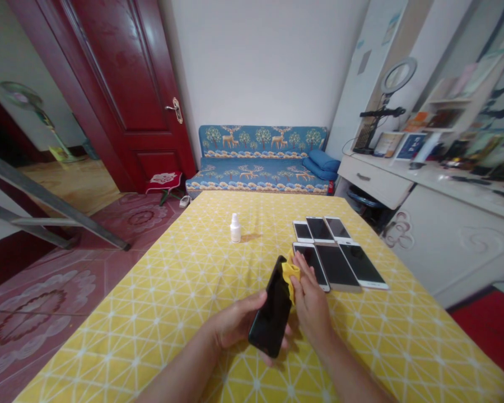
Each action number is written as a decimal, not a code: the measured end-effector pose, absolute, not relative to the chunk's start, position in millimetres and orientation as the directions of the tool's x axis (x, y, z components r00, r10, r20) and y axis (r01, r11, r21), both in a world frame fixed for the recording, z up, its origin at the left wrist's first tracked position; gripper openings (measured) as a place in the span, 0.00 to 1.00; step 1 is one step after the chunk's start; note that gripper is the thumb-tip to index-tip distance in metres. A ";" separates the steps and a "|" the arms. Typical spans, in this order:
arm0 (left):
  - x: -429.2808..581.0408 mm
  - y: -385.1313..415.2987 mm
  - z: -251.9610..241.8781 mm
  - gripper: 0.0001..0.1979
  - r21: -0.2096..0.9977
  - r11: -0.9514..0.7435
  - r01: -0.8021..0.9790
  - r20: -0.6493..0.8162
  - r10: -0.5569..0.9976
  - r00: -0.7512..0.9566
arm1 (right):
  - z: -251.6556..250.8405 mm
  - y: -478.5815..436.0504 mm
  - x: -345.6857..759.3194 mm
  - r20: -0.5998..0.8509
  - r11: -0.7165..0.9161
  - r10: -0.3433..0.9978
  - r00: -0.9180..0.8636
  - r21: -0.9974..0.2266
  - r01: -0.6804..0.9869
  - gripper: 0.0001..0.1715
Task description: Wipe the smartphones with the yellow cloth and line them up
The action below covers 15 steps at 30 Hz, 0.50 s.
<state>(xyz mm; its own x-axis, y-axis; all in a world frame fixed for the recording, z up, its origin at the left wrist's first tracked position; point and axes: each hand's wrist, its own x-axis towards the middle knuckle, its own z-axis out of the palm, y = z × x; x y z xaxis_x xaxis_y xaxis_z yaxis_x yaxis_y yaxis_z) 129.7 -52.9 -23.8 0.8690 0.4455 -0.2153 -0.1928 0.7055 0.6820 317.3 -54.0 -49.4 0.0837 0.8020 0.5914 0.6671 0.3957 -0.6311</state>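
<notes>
A black smartphone (269,319) rests tilted in my left hand (240,320), thumb on its near left edge and fingers wrapped beneath it. Pinched in my right hand (309,291) is a yellow cloth (291,274), which touches the upper right edge of the phone. Just beyond my right hand, several phones lie face up in two rows on the table. The closest is a white-framed phone (320,275), partly covered by my fingers. Beside it are a gold-edged phone (338,267) and another white phone (363,264). A small white spray bottle (235,229) stands upright farther off to the left.
A yellow patterned cloth covers the table (172,313). Behind it is a blue sofa (256,168). On the right stands a white dresser (445,224) crowded with items and a ring light (398,76). To the left are a metal ladder (63,204) and a red door (121,84).
</notes>
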 end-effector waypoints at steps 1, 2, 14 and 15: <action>130.0 -53.6 -24.6 0.25 0.685 0.708 -0.169 -0.222 0.424 0.878 | -47.4 -54.9 317.6 0.590 0.402 0.801 0.097 -0.652 0.644 0.26; 130.3 -53.9 -26.2 0.25 0.688 0.710 -0.151 -0.224 0.406 0.886 | -45.5 -56.1 317.3 0.590 0.413 0.801 0.104 -0.669 0.618 0.25; 139.5 -57.5 -20.8 0.25 0.798 0.591 -0.118 -0.309 0.569 0.762 | -34.0 -71.9 296.2 0.667 0.671 0.700 -0.254 -0.495 0.552 0.30; 140.6 -58.7 -19.2 0.23 0.807 0.578 -0.123 -0.321 0.604 0.730 | -32.9 -74.1 293.1 0.663 0.698 0.683 -0.307 -0.470 0.540 0.31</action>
